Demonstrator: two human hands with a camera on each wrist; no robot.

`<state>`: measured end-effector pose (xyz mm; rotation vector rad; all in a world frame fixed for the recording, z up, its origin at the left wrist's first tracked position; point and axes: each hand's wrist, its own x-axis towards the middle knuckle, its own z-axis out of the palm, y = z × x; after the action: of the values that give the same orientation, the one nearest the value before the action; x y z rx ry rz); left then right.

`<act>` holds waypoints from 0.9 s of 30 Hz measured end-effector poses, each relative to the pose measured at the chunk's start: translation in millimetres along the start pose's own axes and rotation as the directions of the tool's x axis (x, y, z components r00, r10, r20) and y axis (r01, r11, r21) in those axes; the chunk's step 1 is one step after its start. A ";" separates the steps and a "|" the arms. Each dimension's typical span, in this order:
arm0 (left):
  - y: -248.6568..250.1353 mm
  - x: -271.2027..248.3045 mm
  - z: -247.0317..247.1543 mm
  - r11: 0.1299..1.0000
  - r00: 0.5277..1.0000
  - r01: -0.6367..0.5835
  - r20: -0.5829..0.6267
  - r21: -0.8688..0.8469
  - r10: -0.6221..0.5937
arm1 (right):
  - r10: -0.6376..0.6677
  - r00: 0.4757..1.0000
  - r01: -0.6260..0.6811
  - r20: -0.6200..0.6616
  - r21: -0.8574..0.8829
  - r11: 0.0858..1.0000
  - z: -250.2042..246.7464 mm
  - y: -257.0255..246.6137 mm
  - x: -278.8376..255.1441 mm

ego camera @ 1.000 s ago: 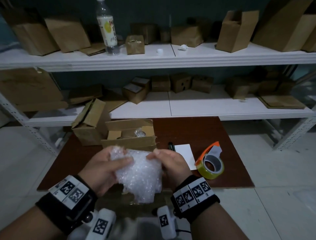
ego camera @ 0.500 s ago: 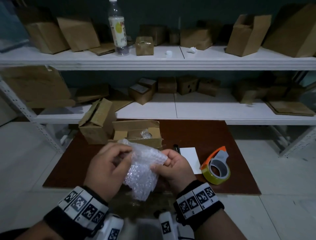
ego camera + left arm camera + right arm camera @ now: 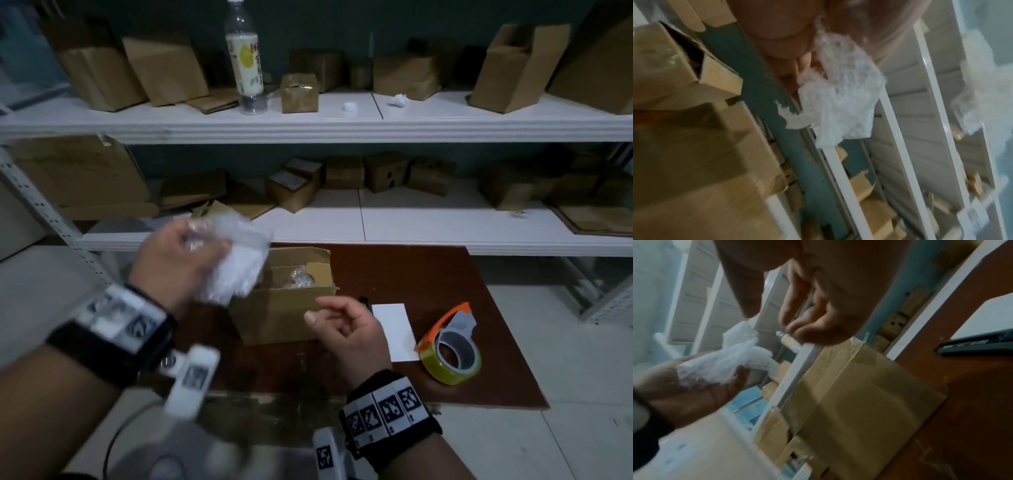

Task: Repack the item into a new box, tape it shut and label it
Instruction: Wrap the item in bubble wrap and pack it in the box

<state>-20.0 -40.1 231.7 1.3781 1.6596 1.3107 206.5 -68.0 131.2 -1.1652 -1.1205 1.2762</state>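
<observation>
My left hand grips a crumpled wad of bubble wrap, raised above the left side of the open cardboard box on the brown table. The bubble wrap hangs from my fingers in the left wrist view, and the bubble wrap shows in the right wrist view too. Inside the box lies a small wrapped item. My right hand hovers empty in front of the box, fingers loosely curled. A white label, a black marker and a tape dispenser lie to the right.
Behind the brown table stands a white shelving unit holding several cardboard boxes and a plastic bottle. White floor tiles surround the table.
My right hand let go of the bubble wrap. The left hand carried it up and to the left, over the box. The second open box at the left is out of sight behind my hand.
</observation>
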 end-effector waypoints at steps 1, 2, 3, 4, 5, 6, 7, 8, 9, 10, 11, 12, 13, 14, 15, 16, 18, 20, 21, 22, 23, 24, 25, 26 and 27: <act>6.6 15.6 0.6 1.000 0.999 0.011 -0.033 0.021 -0.010 | -0.044 0.995 0.037 -0.088 -0.079 0.996 -0.4 3.9 5.7; 12.2 29.4 4.1 0.998 1.000 0.004 -0.026 0.065 -0.003 | -0.079 0.986 0.057 -0.148 -0.145 0.988 -1.2 7.8 11.2; 13.1 41.5 10.9 0.990 1.000 -0.014 0.015 0.139 0.012 | -0.100 0.979 0.065 -0.179 -0.192 0.979 -1.3 10.9 16.1; 13.2 51.3 19.1 0.972 0.996 -0.055 0.078 0.230 0.038 | -0.104 0.977 0.061 -0.185 -0.226 0.972 -1.2 14.2 20.7; 10.2 58.7 27.6 0.938 0.989 -0.091 0.142 0.335 0.045 | -0.094 0.980 0.049 -0.174 -0.247 0.968 0.6 17.1 25.0; 6.3 62.9 36.0 0.895 0.978 -0.135 0.204 0.425 0.051 | -0.078 0.984 0.032 -0.161 -0.272 0.962 2.7 20.6 28.9; -0.4 67.1 43.9 0.853 0.964 -0.181 0.262 0.489 0.055 | -0.067 0.986 0.018 -0.151 -0.304 0.952 5.0 24.7 33.1; -6.9 70.2 50.0 0.823 0.946 -0.232 0.317 0.519 0.067 | -0.058 0.988 0.007 -0.143 -0.337 0.942 7.0 28.7 36.5; -11.4 73.6 54.9 0.797 0.928 -0.279 0.364 0.535 0.080 | -0.056 0.989 0.002 -0.137 -0.363 0.932 8.9 32.0 39.6; -15.0 77.7 59.2 0.772 0.910 -0.326 0.403 0.545 0.100 | -0.055 0.989 -0.002 -0.137 -0.385 0.923 9.9 34.6 42.4; -17.6 82.0 62.8 0.736 0.892 -0.370 0.437 0.567 0.111 | -0.060 0.988 -0.002 -0.141 -0.403 0.915 10.2 35.5 45.0; -18.7 85.2 65.2 0.685 0.870 -0.423 0.477 0.593 0.125 | -0.067 0.986 -0.002 -0.152 -0.415 0.910 10.2 35.7 47.6; -20.3 88.9 68.1 0.628 0.844 -0.478 0.519 0.615 0.135 | -0.077 0.983 0.000 -0.164 -0.423 0.906 9.9 35.8 49.6; -22.8 91.6 70.6 0.573 0.809 -0.540 0.568 0.617 0.152 | -0.085 0.981 0.002 -0.175 -0.428 0.904 9.5 36.0 51.2; -25.9 94.7 72.6 0.531 0.766 -0.598 0.625 0.601 0.154 | -0.093 0.979 0.006 -0.181 -0.429 0.903 9.7 36.2 52.2; -28.3 97.6 74.0 0.494 0.694 -0.672 0.702 0.552 0.158 | -0.101 0.977 0.012 -0.186 -0.426 0.905 10.4 36.5 52.6; -36.9 105.3 77.3 0.388 0.518 -0.804 0.851 0.451 0.085 | -0.129 0.972 0.033 -0.197 -0.428 0.903 12.2 38.4 53.1; -46.4 113.6 81.1 0.243 0.416 -0.874 0.906 0.421 -0.075 | -0.157 0.965 0.049 -0.211 -0.440 0.896 12.6 41.1 54.7; -48.4 115.2 82.3 0.201 0.396 -0.883 0.904 0.423 -0.162 | -0.166 0.962 0.055 -0.216 -0.444 0.894 12.2 42.5 56.0; -50.5 115.7 84.7 0.165 0.392 -0.884 0.885 0.438 -0.251 | -0.173 0.961 0.060 -0.217 -0.446 0.893 11.4 43.5 57.0; -52.1 115.1 88.2 0.123 0.390 -0.885 0.859 0.449 -0.331 | -0.175 0.961 0.063 -0.213 -0.446 0.893 10.7 44.2 57.8; -53.9 115.1 93.6 0.084 0.378 -0.891 0.832 0.445 -0.406 | -0.170 0.964 0.064 -0.205 -0.443 0.894 10.1 44.1 58.2; -54.6 115.5 97.6 0.036 0.366 -0.900 0.799 0.434 -0.476 | -0.162 0.968 0.062 -0.194 -0.441 0.895 9.8 44.3 58.6; -59.2 117.1 102.8 -0.005 0.352 -0.913 0.780 0.408 -0.518 | -0.155 0.971 0.060 -0.184 -0.440 0.896 9.7 44.7 59.0; -62.9 118.6 105.9 -0.057 0.352 -0.920 0.752 0.388 -0.557 | -0.150 0.973 0.059 -0.176 -0.437 0.897 9.9 45.6 59.7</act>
<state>20.2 107.0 154.2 2.6117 1.0969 -1.3612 192.4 -9.8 84.7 -1.5020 -1.3273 0.8187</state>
